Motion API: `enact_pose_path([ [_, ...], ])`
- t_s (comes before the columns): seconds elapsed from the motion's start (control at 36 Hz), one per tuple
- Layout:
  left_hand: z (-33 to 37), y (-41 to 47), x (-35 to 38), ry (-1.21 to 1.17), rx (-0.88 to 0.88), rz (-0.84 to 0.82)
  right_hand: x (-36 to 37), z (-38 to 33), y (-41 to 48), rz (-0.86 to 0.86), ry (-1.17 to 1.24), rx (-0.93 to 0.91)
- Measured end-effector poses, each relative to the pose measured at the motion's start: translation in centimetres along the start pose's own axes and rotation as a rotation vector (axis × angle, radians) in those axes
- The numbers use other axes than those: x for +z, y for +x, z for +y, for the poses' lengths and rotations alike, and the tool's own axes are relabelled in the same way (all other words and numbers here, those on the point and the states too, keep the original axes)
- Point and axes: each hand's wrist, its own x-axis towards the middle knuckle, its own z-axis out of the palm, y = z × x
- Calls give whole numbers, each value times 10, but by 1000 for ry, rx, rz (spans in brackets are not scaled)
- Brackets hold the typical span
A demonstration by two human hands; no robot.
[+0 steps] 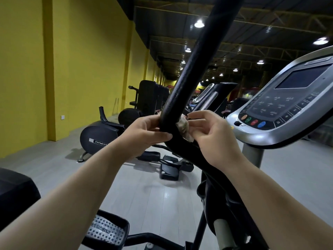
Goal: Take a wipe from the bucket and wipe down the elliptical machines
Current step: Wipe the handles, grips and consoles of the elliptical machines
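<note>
A black padded handlebar [191,69] of the elliptical machine rises diagonally through the middle of the view. My left hand [144,134] grips this bar from the left, thumb across its front. My right hand [210,134] holds a crumpled pale wipe [183,126] and presses it against the right side of the bar, just opposite the left hand. The machine's silver console [281,109] with a dark screen and coloured buttons sits to the right. No bucket is in view.
A studded foot pedal [106,230] lies at the bottom left. Another black elliptical [100,136] marked FITNESS stands on the grey floor ahead, with more machines behind it along a yellow wall [72,60]. A dark padded object [14,192] is at the left edge.
</note>
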Motion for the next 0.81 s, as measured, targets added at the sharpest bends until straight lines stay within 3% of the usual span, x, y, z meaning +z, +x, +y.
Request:
enact_pose_path([
  [0.14,-2,-1,-6,24,-45,-12,1,1,-8,68,7,-22],
  [0.36,-7,-9,-8,144,-36,158,2,-1,-14,235,-93,-176],
  [0.58,1,-29,-2,-250,30,187,1,6,-22,260,-243,-357],
  [0.81,2,-26,26,-20,284,530,-3,13,-27,289,-228,-349],
])
